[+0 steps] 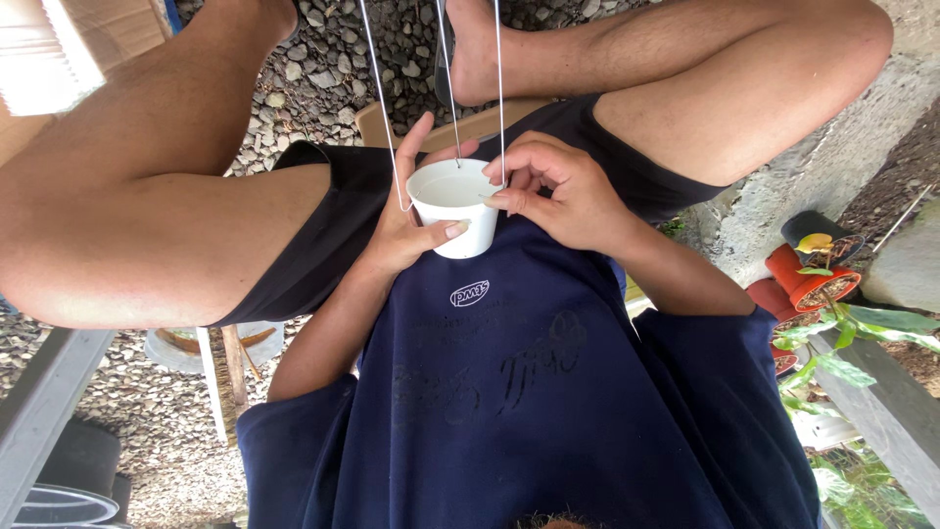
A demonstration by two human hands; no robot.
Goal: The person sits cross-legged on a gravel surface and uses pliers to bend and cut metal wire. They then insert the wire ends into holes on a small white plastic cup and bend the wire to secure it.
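The left hand [406,220] is wrapped around the side of a small white plastic pot [455,208], thumb across its front wall and fingers behind, holding it against the dark blue shirt [519,392] just below. Thin wire hanger strands [382,98] rise from the pot's rim between the two hands, one beside the left fingers and two nearer the right. The right hand [563,191] sits just beside the pot, touching it, its fingertips [499,201] pinched at the rim where a wire meets it; orange pots with plants [813,279] stand well off beyond this hand.
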